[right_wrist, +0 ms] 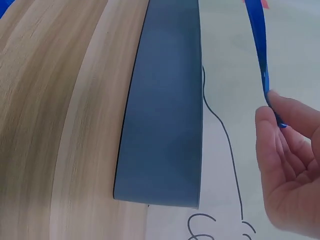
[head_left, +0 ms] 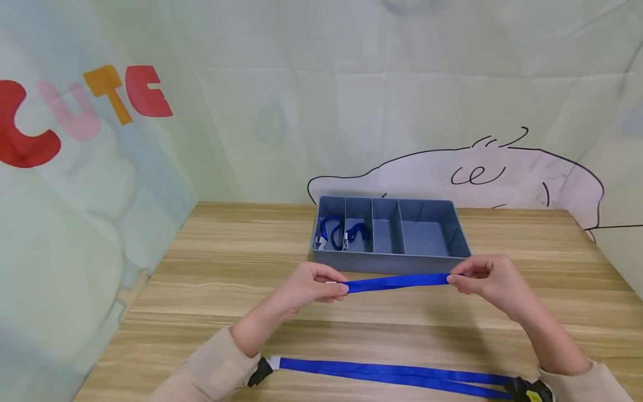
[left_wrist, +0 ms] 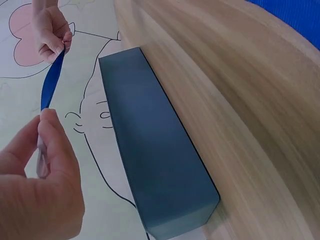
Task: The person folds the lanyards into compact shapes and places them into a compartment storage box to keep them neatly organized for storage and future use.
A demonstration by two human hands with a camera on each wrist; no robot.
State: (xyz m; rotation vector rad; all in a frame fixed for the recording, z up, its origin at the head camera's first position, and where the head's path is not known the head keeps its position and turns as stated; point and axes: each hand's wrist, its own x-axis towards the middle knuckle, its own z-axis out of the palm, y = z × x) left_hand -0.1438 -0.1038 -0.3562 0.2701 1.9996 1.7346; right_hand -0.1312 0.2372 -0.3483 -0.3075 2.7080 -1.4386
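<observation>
A blue lanyard is stretched level between both hands, in front of the divided box. My left hand pinches its left end between thumb and fingers; a whitish piece pokes out inside that hand in the left wrist view. With thumb and fingertips, my right hand pinches the other end, and a short blue tip sticks out past the fingers. Another blue lanyard lies lengthwise on the table nearer to me, its white clip end by the left wrist. The right wrist hides its other end.
The grey-blue box stands at the table's back. Its leftmost compartment holds a coiled blue lanyard, the neighbouring one a second coiled lanyard. Behind the wooden table hangs a printed cloth.
</observation>
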